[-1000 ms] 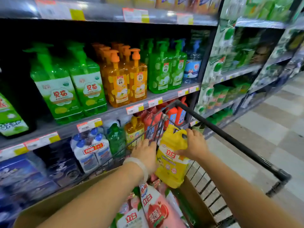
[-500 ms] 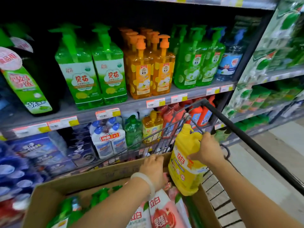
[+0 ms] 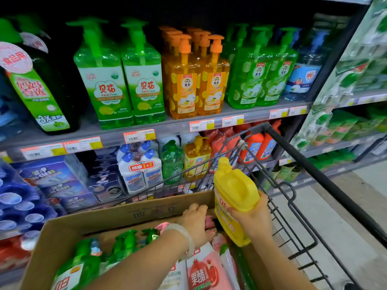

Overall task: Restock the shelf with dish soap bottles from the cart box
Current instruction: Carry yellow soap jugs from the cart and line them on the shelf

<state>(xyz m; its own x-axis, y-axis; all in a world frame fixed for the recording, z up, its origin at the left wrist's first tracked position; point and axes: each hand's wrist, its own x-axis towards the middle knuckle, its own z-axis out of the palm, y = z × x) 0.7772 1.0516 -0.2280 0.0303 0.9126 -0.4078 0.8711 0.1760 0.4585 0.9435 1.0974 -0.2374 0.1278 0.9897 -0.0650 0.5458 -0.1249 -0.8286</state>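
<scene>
Right hand (image 3: 254, 221) grips one yellow bottle (image 3: 233, 197); left hand (image 3: 195, 221) in box (image 3: 117, 218).

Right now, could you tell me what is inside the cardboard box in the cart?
The cardboard box holds green spray bottles and pink refill pouches. The left hand and forearm cover whatever lies beneath them.

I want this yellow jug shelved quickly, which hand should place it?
Right. The right hand already grips the yellow jug above the cardboard box; the left hand reaches down among the box's contents.
</scene>
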